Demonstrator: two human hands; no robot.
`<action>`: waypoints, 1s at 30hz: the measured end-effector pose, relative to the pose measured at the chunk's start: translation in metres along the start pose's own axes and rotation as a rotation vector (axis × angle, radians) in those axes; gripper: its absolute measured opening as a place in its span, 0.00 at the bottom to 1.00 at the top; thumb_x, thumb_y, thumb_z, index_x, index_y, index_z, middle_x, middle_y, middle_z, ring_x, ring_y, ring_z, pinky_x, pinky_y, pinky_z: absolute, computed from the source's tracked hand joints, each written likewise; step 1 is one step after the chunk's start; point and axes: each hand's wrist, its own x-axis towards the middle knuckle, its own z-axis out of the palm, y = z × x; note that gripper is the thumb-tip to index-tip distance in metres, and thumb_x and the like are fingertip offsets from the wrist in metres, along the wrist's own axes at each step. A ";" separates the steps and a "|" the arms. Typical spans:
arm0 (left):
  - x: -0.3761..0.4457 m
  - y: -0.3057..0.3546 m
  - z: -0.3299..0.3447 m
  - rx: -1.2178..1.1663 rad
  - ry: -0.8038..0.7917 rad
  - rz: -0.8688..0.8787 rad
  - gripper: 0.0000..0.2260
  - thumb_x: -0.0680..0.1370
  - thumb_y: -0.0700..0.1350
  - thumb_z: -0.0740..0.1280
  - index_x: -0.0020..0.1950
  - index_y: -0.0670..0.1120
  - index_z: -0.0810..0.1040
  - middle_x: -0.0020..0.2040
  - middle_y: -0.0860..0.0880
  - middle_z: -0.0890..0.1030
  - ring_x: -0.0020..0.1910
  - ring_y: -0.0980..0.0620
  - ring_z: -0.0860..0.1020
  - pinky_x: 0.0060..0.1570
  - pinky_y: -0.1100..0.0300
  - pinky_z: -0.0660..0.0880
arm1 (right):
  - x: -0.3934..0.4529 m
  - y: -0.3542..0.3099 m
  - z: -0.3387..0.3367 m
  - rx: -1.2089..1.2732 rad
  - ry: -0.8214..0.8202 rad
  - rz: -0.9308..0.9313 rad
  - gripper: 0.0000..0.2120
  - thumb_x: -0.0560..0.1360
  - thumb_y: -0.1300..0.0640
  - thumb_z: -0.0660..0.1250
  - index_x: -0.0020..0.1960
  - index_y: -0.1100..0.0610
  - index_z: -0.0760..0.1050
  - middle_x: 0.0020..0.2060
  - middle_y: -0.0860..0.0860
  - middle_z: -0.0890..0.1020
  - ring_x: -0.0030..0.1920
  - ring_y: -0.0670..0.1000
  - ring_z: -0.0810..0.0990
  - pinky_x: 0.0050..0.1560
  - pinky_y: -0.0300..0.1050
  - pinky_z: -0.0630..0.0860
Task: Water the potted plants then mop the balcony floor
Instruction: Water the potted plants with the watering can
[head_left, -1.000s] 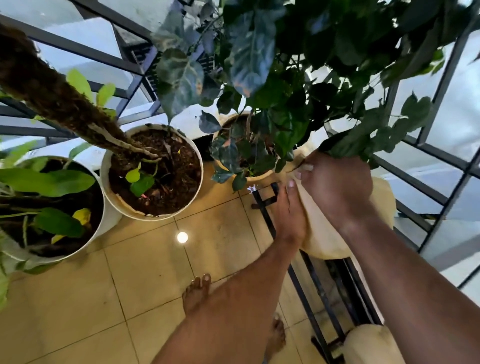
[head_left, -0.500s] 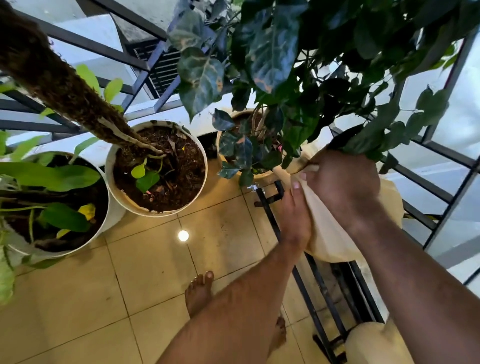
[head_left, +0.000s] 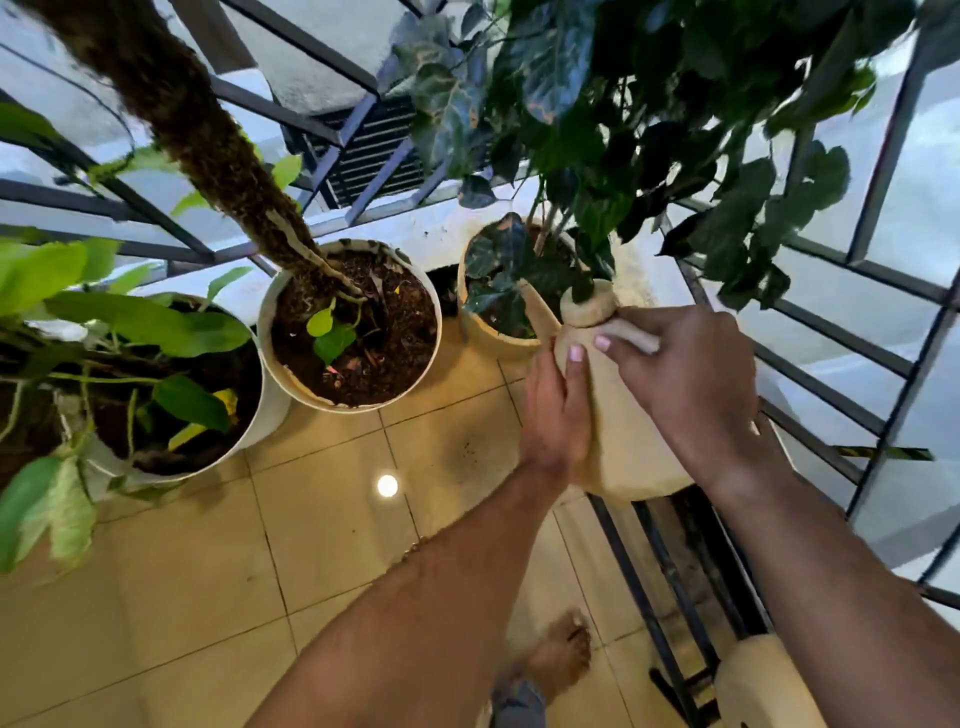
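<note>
Fingers (head_left: 631, 325) of the right hand (head_left: 691, 384) curled round the handle of the beige watering can (head_left: 623, 431); the left hand (head_left: 553, 415) lay flat against its side, spout tipped over the tan pot (head_left: 498, 340). Watering was underway, I judged; the tiled floor (head_left: 322, 519) showed no mopping yet.

Tiled floor (head_left: 332, 545) bears three pots (head_left: 348, 322) (soil-filled).

The watering can (head_left: 618, 426) looks like matt beige plastic, smooth. The floor (head_left: 322, 519) is glossy cream tile mirroring a lamp. The railing (head_left: 831, 332) is dark painted metal. The moss pole (head_left: 208, 140) is rough brown fibre; the white pot (head_left: 270, 332) smooth, its soil coarse.
</note>
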 end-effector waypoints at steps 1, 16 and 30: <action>-0.002 0.001 -0.008 0.013 0.008 0.022 0.30 0.79 0.73 0.49 0.74 0.59 0.67 0.68 0.58 0.75 0.68 0.56 0.73 0.70 0.45 0.70 | -0.005 -0.004 0.001 0.030 0.031 0.003 0.13 0.74 0.44 0.75 0.57 0.45 0.85 0.41 0.50 0.88 0.41 0.56 0.85 0.40 0.51 0.82; -0.005 0.026 -0.109 -0.182 0.128 0.203 0.21 0.85 0.60 0.54 0.65 0.47 0.76 0.58 0.47 0.82 0.59 0.45 0.79 0.61 0.37 0.75 | -0.019 -0.086 0.006 0.107 -0.046 -0.224 0.18 0.73 0.42 0.76 0.60 0.47 0.85 0.46 0.47 0.89 0.45 0.53 0.87 0.41 0.43 0.80; -0.006 0.031 -0.116 -0.419 0.265 -0.014 0.30 0.79 0.68 0.53 0.67 0.48 0.77 0.62 0.46 0.82 0.64 0.48 0.79 0.67 0.42 0.73 | 0.007 -0.152 0.015 -0.261 -0.142 -0.387 0.14 0.71 0.42 0.77 0.53 0.48 0.87 0.41 0.53 0.87 0.43 0.59 0.85 0.43 0.50 0.81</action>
